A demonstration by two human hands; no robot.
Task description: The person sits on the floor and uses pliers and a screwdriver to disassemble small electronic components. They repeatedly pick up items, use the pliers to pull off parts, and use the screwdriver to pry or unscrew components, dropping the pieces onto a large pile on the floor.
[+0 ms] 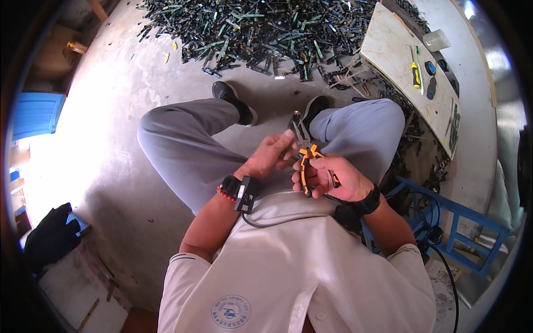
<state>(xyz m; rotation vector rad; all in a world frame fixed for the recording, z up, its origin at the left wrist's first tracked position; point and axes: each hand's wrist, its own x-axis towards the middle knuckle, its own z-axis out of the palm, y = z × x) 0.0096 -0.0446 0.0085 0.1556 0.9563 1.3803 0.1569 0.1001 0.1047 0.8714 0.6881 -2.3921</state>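
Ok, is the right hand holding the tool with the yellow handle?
No, the right hand holds orange-and-black pliers, while the yellow-handled tool lies on the pale board.

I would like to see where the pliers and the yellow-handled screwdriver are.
Pliers (303, 152), head view: on an orange handle, near the pivot.
Yellow-handled screwdriver (415, 71), head view: on its handle.

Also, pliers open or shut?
Open: the pliers have their orange-and-black handles spread apart in the right hand, and the jaws look parted too.

Metal pliers (303, 145), matt plastic-looking grips (303, 173), matt cloth trousers (180, 130); concrete-looking floor (125, 213)
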